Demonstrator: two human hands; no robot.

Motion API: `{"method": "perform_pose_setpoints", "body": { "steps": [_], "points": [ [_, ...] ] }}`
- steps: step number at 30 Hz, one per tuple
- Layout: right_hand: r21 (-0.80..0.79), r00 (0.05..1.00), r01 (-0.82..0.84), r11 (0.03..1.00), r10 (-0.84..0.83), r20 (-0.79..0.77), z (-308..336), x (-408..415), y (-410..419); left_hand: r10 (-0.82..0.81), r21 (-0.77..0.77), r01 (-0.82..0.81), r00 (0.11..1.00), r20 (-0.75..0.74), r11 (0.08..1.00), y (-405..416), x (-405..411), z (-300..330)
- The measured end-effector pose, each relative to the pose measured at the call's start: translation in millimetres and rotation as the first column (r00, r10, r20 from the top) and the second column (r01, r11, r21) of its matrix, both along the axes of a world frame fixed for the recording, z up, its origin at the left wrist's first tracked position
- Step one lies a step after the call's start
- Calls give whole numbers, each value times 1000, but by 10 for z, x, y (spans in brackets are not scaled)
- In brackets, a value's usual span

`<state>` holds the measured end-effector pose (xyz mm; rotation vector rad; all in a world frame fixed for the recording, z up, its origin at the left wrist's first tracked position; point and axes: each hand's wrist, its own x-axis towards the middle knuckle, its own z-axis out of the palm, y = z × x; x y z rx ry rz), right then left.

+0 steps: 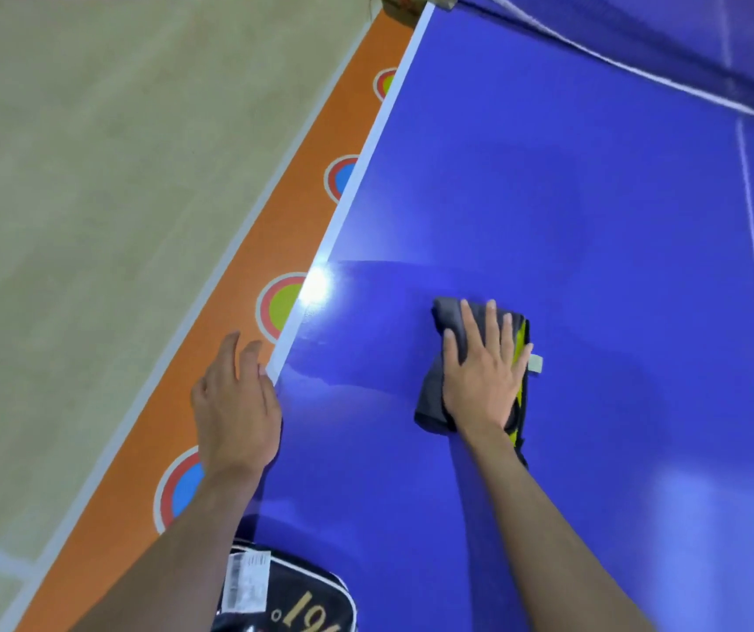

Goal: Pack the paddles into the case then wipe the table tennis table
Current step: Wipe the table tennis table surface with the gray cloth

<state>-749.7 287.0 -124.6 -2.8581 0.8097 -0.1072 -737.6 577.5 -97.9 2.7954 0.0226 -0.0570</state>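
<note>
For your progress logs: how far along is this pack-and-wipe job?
Looks done: the case lies on the table, no loose paddles in view. In hand: the right hand presses a cloth flat on the table; the left hand rests at its edge. Left: wiping towards the net.

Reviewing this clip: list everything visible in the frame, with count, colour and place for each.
table: one, blue with white lines, fills the right side.
net: one, dark with white top band, top right.
cloth: one, grey with yellow, flat on the table at centre.
case: one, black with gold print and a white tag, bottom edge on the table.
floor: beige wood, left; orange strip with coloured circles beside the table.
left hand: one, open, at the table's white side edge.
right hand: one, fingers straight, pressing on the cloth.
</note>
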Motion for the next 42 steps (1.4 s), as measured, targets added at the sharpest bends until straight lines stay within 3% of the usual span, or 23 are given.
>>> {"method": "perform_pose_setpoints", "body": {
  "steps": [6, 12, 15, 20, 23, 26, 32, 35, 38, 42],
  "points": [
    [25, 950, 311, 950, -310, -16, 41, -873, -623, 11, -34, -12, 999, -35, 999, 7, 31, -57],
    [64, 904, 422, 904, -415, -106, 47, -733, -399, -22, -108, 12, 996, -90, 994, 2, 53, -25],
    [31, 938, 342, 939, -339, -74, 17, -478, 96, -27, -154, 16, 997, -70, 988, 15, 44, -60],
    [4, 997, 37, 999, -37, 71, -16, -28, 1348, -37, -240, 28, 999, -32, 970, 32, 39, -108],
    [54, 986, -161, 986, 157, 64, -18, 129, 1985, 35, -310, -26, 999, 22, 950, 72, 50, -157],
    [94, 971, -237, 967, 235, 37, -21, 154, 2138, 224, -465, -213, 974, -32, 859, 93, 62, -162],
    [43, 935, -350, 936, 346, 71, 42, 44, 1882, 35, -446, -27, 999, 8, 894, 128, -50, -92],
    [33, 941, -333, 942, 330, 71, 54, -148, 1567, -112, -310, 115, 993, 30, 944, 271, -160, -101],
    [4, 982, -189, 982, 189, 26, 52, -502, 1120, -205, -220, 199, 979, -4, 955, 446, -312, -184],
    [-11, 1000, -11, 1000, 11, 14, 34, -1054, 502, -220, -213, 214, 976, -5, 953, 573, -416, -260]
  ]
}}
